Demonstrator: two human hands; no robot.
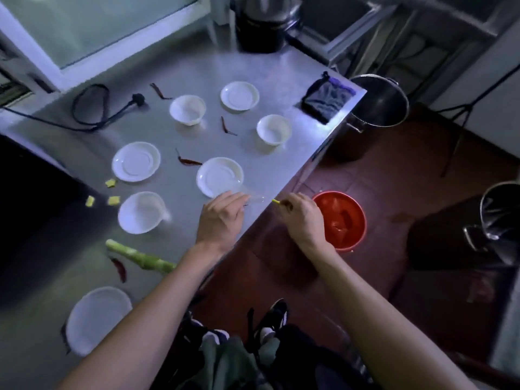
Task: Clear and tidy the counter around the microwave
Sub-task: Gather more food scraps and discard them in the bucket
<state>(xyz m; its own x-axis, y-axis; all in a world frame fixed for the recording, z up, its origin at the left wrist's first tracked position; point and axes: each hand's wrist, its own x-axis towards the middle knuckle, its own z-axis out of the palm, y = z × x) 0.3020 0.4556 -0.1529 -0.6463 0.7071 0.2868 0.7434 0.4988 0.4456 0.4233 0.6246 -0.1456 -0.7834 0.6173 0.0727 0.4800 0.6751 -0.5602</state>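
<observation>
On the steel counter point(275, 71) lie several white saucers point(136, 161) and white bowls point(188, 109), dried red chillies point(189, 161), yellow food cubes point(113, 200) and a green stalk point(140, 257). My left hand point(222, 218) rests at the counter's front edge, fingers closed on a small clear plastic piece point(254, 199) next to a saucer point(220, 177). My right hand point(302, 218) is just off the edge, above the floor, pinching a thin yellow strip point(276, 202). A red bucket point(342, 220) stands on the floor right beside it.
A dark microwave point(31, 209) fills the left side. A black cable with plug point(97, 108) lies at the back left, a dark kettle point(263, 23) at the back, a folded dark cloth point(327, 99) on the right corner. Steel pots point(380, 102) stand on the floor.
</observation>
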